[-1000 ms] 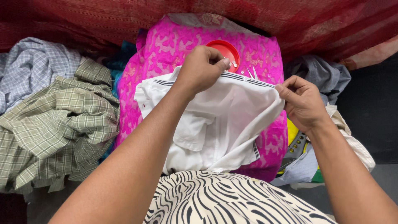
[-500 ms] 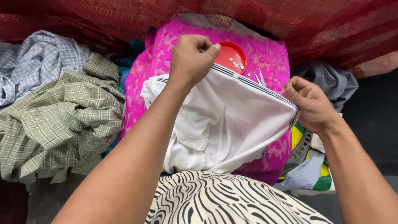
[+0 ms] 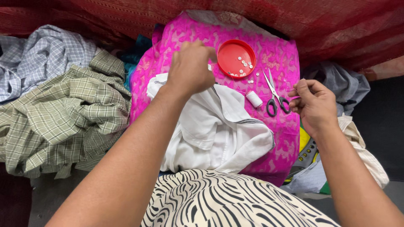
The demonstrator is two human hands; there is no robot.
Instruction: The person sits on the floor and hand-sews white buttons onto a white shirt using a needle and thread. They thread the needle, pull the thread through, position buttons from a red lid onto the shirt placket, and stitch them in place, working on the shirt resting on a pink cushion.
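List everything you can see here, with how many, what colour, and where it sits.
White shirt with dark stripe trim: one, centre, on pink cloth.
Pink patterned cloth: one, under shirt.
Round red plastic lid: one, holding several small white buttons.
Scissors with black handles: one, right of lid.
White thread spool: one, beside scissors.
Green checked shirt: one, left.
Blue-grey checked shirt: one, upper left.
Dark red cloth: one, top.
Left hand: over shirt.
Right hand: pinched, by scissors.

left hand (image 3: pixel 190 69) is motion-blurred, its fingertips hidden; thread at right hand (image 3: pixel 310 103) is too thin to trace.
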